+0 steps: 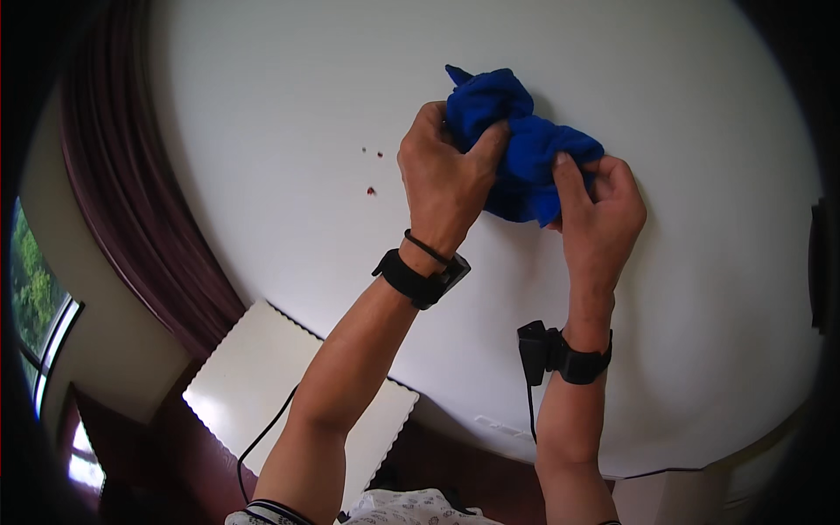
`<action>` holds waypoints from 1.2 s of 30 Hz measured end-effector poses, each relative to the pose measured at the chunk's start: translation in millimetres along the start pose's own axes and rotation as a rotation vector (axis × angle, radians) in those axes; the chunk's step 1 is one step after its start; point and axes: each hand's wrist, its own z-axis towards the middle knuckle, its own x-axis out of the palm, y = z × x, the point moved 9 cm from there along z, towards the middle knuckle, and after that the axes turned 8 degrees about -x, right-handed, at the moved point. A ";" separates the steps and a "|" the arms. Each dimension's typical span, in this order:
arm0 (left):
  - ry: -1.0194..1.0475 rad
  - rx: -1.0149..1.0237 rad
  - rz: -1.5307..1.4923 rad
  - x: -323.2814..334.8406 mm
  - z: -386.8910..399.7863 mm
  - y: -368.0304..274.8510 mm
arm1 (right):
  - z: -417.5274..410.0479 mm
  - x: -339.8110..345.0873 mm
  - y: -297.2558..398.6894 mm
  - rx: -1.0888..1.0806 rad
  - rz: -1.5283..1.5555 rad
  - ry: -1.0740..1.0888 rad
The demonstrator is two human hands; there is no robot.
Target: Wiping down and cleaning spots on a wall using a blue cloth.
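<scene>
A crumpled blue cloth (525, 151) is held up in front of a white wall (295, 131). My left hand (453, 164) grips its left part, thumb on the near side and fingers behind. On the cloth's right end, my right hand (600, 203) pinches the fabric between thumb and fingers. Both wrists wear black straps with small devices, each near a black cable. Left of my left hand, several small dark reddish spots (371, 191) show on the wall; whether they are marks or small objects I cannot tell.
A white table (243, 387) with scalloped edges stands below left. Dark purple curtains (131, 197) hang at the left, near a window (36, 282). Wall sockets (504, 428) sit low on the wall, and a dark object (818, 266) is at the far right.
</scene>
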 end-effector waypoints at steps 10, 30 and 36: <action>-0.239 -0.491 0.190 -139.3 -178.1 278.0 | -274.7 90.7 -209.0 0.306 -0.172 0.475; -0.257 -1.494 -0.018 -224.5 -445.0 596.0 | -634.1 98.2 -431.8 1.697 0.319 0.181; -0.317 -1.152 0.245 -236.5 -276.7 484.7 | -468.5 156.2 -326.8 1.382 0.374 0.264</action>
